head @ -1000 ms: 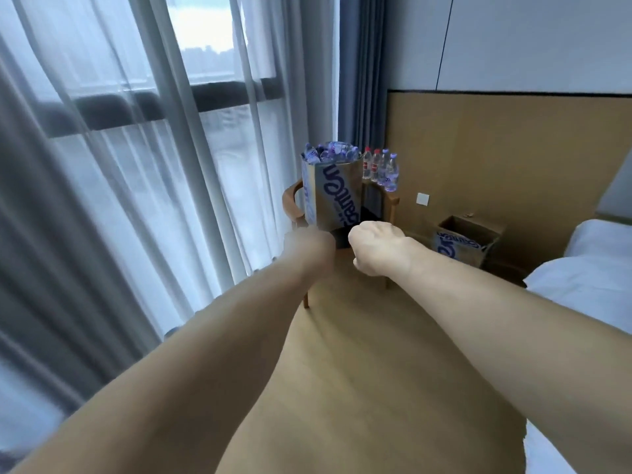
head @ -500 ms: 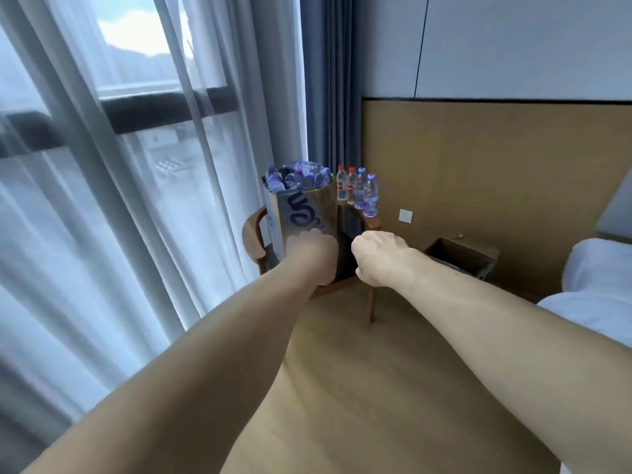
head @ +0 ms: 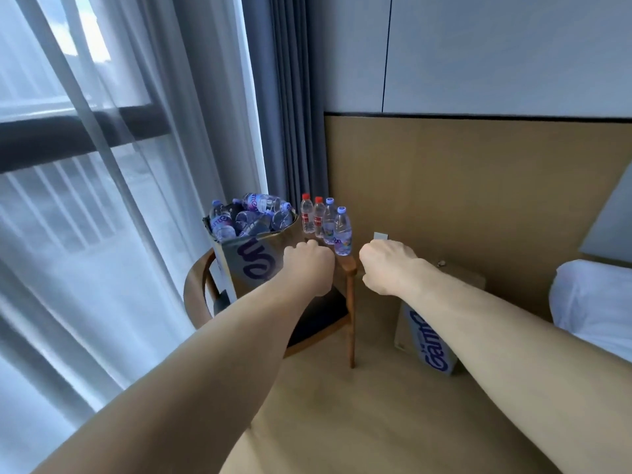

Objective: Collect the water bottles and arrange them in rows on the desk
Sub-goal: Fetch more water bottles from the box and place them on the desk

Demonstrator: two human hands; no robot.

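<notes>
Cardboard box [head: 244,265]: on chair [head: 351,302], heaped with water bottles [head: 253,217], just left of the left knuckles.
Left hand [head: 309,268]: fingers curled into a fist, gripping nothing.
Upright bottles [head: 326,224]: four in a row, just beyond the left knuckles.
Right hand [head: 386,268]: fingers curled, empty.
Floor box [head: 427,350]: below the right wrist.

A wooden chair [head: 351,323] stands below the fingers [head: 309,247], sheer curtains [head: 143,234] hang to their left, what seems a bed [head: 595,302] far right
</notes>
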